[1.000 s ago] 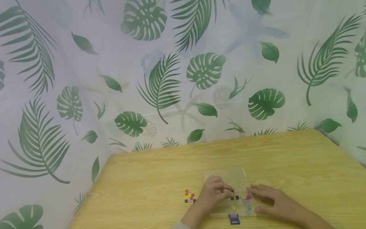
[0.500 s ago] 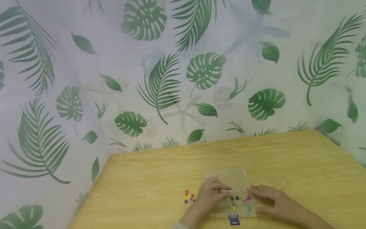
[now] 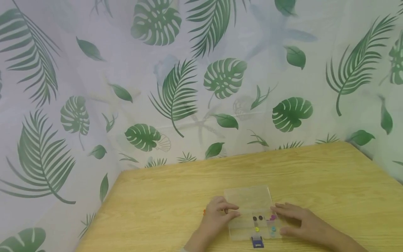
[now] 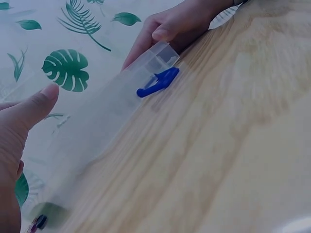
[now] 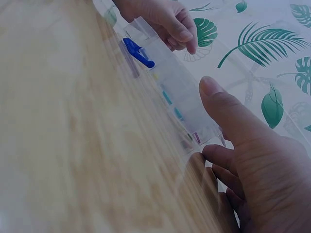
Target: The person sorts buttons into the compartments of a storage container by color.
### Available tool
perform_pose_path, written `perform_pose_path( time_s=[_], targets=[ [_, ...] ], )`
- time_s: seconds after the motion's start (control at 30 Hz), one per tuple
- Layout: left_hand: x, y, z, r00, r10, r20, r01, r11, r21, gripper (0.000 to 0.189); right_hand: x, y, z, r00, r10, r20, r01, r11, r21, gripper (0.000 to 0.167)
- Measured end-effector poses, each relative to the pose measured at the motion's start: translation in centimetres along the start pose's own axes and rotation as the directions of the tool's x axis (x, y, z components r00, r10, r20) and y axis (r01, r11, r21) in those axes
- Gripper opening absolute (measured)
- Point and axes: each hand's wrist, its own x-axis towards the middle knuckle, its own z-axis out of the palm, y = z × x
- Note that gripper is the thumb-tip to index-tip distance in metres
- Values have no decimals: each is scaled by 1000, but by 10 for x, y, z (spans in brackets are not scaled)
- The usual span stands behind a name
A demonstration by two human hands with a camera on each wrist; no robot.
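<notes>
A clear plastic compartment box (image 3: 242, 231) lies on the table with its transparent lid (image 3: 248, 196) folded back and a blue latch (image 3: 257, 242) at its front. Inside are two black buttons (image 3: 260, 217), a yellow button (image 3: 256, 229), purple buttons (image 3: 272, 217) and blue ones (image 3: 273, 229). My left hand (image 3: 213, 217) hovers at the box's left side, thumb and index finger apart with nothing between them. My right hand (image 3: 303, 223) rests beside the box's right side, fingers extended and fingertips right at its edge.
Left of the box, a pile of loose buttons is mostly hidden by the left hand; an orange button (image 3: 204, 212) peeks out. A few dark buttons (image 4: 41, 222) show in the left wrist view. Behind the wooden table (image 3: 170, 199) hangs a leaf-patterned cloth (image 3: 189, 105).
My left hand has drawn back leftward from over the black buttons' compartment and now covers most of the loose pile. The dark button it pinched earlier is gone from its fingers. The right hand stays put.
</notes>
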Motion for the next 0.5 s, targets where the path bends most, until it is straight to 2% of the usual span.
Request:
perform_pose_path(
  time_s=[0.1,0.33,0.5],
  targets=[
    [-5,-3,-8,1000,-23,5,23,1000,5,25,0,1,0,1000,-9,-9,9,1000,3,54],
    [-20,-11,-29,990,-144,14,144,989,-31,27,0,1,0,1000,-8,4,8,1000,29,54],
    [-27,-14,-44,980,-197,-18,196,980,-27,26,0,0,-1,1000,7,13,-8,1000,25,53]
  ],
)
